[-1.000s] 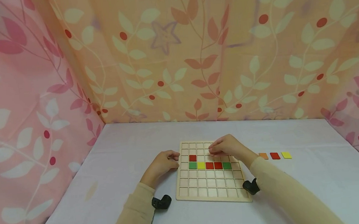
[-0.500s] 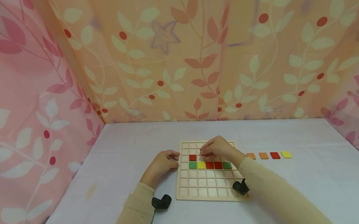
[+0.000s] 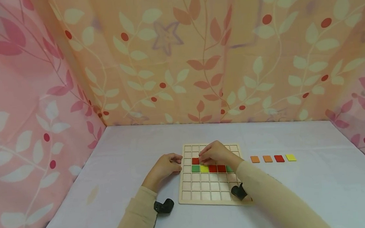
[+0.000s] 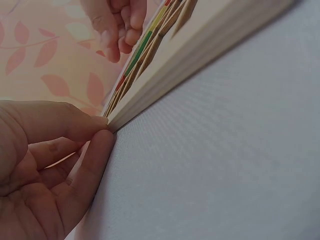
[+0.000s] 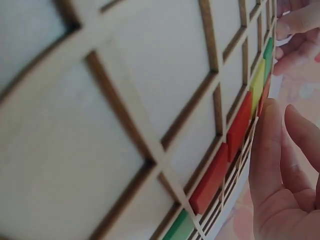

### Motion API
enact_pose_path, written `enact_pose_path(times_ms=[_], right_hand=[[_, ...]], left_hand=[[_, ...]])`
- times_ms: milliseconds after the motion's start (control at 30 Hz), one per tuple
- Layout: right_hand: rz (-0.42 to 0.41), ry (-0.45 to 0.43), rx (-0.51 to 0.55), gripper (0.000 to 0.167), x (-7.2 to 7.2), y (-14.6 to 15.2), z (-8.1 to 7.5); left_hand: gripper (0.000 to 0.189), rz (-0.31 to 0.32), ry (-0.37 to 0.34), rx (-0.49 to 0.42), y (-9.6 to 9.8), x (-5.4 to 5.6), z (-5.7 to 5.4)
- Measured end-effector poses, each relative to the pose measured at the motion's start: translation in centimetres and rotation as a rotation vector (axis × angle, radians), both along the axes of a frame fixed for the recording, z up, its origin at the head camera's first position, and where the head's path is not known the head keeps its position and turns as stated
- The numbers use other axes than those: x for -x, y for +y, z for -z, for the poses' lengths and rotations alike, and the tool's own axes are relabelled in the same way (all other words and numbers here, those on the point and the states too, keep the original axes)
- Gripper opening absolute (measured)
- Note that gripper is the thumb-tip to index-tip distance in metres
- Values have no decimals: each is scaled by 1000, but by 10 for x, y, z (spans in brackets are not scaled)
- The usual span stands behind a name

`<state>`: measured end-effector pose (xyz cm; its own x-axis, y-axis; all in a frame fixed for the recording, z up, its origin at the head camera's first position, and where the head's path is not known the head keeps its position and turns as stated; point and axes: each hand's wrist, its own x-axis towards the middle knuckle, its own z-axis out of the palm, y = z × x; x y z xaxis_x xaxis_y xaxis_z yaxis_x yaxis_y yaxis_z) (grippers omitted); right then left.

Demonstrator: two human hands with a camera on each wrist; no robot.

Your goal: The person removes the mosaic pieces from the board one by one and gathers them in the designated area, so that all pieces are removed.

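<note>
A square wooden grid board (image 3: 196, 194) lies on the table. My left hand (image 3: 165, 168) is at its left edge, where the left wrist view shows thumb and forefinger pinching the rim. My right hand (image 3: 216, 153) is over the board, fingertips beside a red tile (image 3: 195, 161). In the right wrist view its thumb and forefinger stand apart with no tile visible between them. The row below holds a green tile (image 3: 195, 168), a yellow tile (image 3: 204, 168), two red tiles (image 3: 217, 169) and another green tile (image 3: 229, 169), partly hidden by the right hand.
Right of the board, loose tiles lie in a row: two orange tiles (image 3: 255, 159), a red tile (image 3: 279, 158) and a yellow tile (image 3: 291, 157). A white cloth (image 3: 133, 143) covers the table. Floral curtains (image 3: 153, 76) stand behind and at both sides.
My right hand has moved left across the board, from right of the lone red tile to beside it. Its arm has uncovered an orange tile. My left hand has stayed put.
</note>
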<state>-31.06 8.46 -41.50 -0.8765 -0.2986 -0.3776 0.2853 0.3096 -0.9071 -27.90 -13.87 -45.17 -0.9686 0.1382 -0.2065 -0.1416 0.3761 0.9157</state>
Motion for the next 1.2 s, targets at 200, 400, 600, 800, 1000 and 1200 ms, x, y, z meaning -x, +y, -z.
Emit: enact_pose_path(times_ms=[200,400,600,800,1000,1200], right_hand=[[2,23,-36,18,0,-4,2],[15,22,-46,16,2,-6,5],[15,31,-66,14,2,-8,5],[13,41,-67,12,2,-9,7],[18,44,-72,10,3,-9,8],[15,61,-86,10,1,-11,7]], left_hand=[[41,-6,-8,-3,1,-2,-2],[42,-8,-6,-6,1,-2,-2],[42,-5,-9,5,1,-2,-2],[42,-6,-14,14,0,-2,-1],[42,-3,-13,13,0,-2,-2],[41,-9,-16,3,1,-1,-1]])
